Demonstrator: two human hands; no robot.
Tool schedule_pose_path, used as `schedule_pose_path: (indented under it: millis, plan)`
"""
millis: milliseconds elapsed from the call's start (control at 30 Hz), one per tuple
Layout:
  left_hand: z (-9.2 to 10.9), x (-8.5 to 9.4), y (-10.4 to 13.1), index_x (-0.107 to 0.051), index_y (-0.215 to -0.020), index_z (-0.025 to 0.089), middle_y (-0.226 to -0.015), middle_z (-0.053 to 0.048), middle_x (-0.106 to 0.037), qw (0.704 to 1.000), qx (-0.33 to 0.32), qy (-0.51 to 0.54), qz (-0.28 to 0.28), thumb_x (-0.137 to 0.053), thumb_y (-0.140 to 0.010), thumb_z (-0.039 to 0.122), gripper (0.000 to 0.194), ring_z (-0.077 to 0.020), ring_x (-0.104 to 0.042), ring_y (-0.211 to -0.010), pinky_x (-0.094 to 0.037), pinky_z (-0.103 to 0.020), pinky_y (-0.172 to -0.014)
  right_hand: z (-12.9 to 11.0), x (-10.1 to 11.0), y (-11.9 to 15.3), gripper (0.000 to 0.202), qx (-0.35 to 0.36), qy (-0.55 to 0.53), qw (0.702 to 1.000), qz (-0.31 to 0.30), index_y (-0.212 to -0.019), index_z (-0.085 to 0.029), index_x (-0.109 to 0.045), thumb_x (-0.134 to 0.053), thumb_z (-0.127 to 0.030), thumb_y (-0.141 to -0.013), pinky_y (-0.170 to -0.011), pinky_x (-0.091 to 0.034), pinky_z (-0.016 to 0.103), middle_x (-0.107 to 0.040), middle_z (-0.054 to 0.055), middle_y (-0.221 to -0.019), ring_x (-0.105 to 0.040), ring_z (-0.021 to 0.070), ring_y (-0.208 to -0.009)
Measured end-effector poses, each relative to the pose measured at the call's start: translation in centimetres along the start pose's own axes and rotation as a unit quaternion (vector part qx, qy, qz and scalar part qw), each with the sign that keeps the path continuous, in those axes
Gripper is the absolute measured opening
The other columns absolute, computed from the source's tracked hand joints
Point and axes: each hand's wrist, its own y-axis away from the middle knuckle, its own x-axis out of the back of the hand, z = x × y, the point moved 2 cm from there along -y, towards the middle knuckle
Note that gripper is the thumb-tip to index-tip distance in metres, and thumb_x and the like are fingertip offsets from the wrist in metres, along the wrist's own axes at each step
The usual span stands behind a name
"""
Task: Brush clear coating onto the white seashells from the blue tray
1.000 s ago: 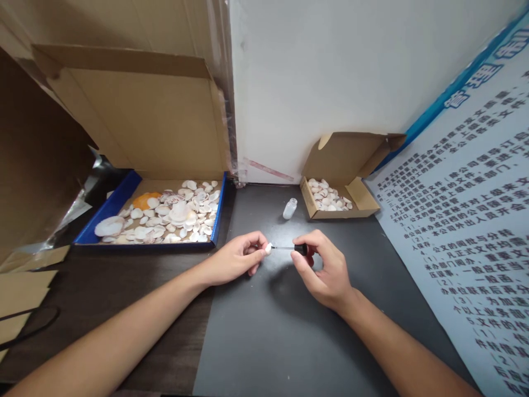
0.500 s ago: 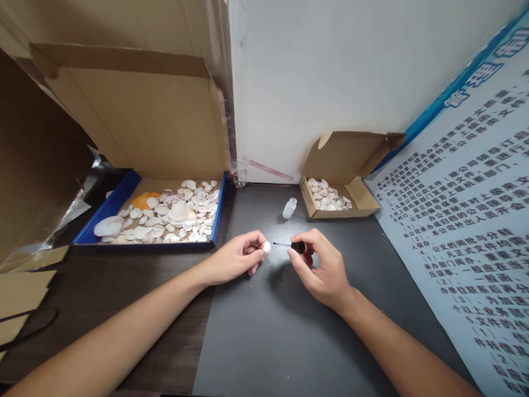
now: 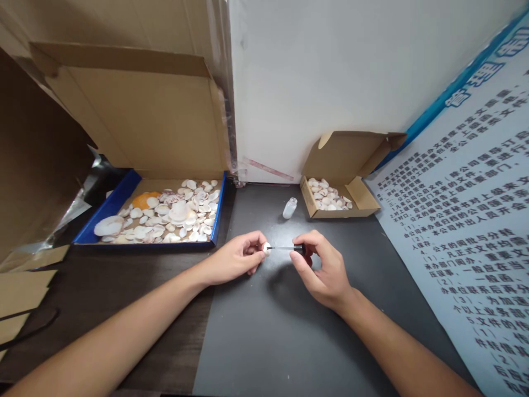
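Between the thumb and fingers of my left hand [image 3: 243,255] is a small white seashell [image 3: 266,251], held above the dark mat. My right hand [image 3: 320,266] pinches the black cap of a thin applicator brush [image 3: 298,249]. Its slim stem points left, and the dark tip lies at the shell's face, seemingly touching it. Behind the hands a small clear bottle [image 3: 290,208] with whitish contents stands upright on the mat, its neck uncapped.
A blue-sided cardboard box [image 3: 212,242] with its lid up holds many shells at the left. A smaller cardboard box [image 3: 366,205], also lid up, has shells at the back right. The dark grey mat [image 3: 264,342] covers the table front. A printed poster [image 3: 467,231] stands at right.
The brush in my right hand has turned level, and its tip has gone left from a small gap to the shell's face. My left hand has hardly moved.
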Motion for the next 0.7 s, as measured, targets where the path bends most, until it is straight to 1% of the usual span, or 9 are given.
schedule_pose_path:
  millis: [200, 367, 533, 700]
  plan:
    - [-0.01, 0.05, 0.01, -0.046, -0.086, 0.017, -0.065, 0.006, -0.043, 1.0, -0.006, -0.014, -0.004, -0.058, -0.086, 0.042, 0.027, -0.0071, -0.041, -0.055, -0.034, -0.02, -0.052, -0.04, 0.09, -0.19, 0.013, -0.007, 0.021, 1.0, 0.013, -0.098, -0.021, -0.052, -0.057, -0.019, -0.087, -0.054, -0.042, 0.021, -0.048, -0.004, -0.072, -0.046, 0.0077, -0.055]
    - [0.04, 0.04, 0.08, -0.045, -0.086, 0.018, -0.065, 0.007, -0.042, 1.0, -0.007, -0.014, -0.004, -0.058, -0.086, 0.043, 0.028, -0.0075, -0.04, -0.055, -0.033, -0.02, -0.052, -0.09, -0.04, -0.15, 0.012, -0.003, 0.017, 1.0, -0.003, -0.099, -0.021, -0.053, -0.057, -0.02, -0.088, -0.054, -0.043, 0.021, -0.05, -0.003, -0.072, -0.047, 0.0082, -0.055]
    - [-0.02, 0.02, 0.1, -0.045, -0.087, 0.017, -0.066, 0.007, -0.042, 1.0, -0.009, -0.019, -0.008, -0.056, -0.088, 0.041, 0.026, -0.0076, -0.039, -0.056, -0.033, -0.02, -0.052, -0.03, -0.11, -0.02, 0.014, -0.005, 0.009, 1.0, -0.005, -0.101, -0.021, -0.052, -0.057, -0.021, -0.088, -0.054, -0.043, 0.021, -0.051, -0.003, -0.073, -0.048, 0.0086, -0.056]
    - [-0.15, 0.02, 0.08, -0.045, -0.087, 0.018, -0.066, 0.007, -0.041, 1.0, -0.015, -0.017, -0.012, -0.055, -0.089, 0.04, 0.024, -0.0079, -0.038, -0.056, -0.033, -0.02, -0.052, -0.01, -0.11, -0.15, 0.013, -0.007, 0.013, 1.0, -0.004, -0.098, -0.021, -0.052, -0.058, -0.02, -0.087, -0.054, -0.042, 0.02, -0.05, -0.003, -0.074, -0.046, 0.0076, -0.055]
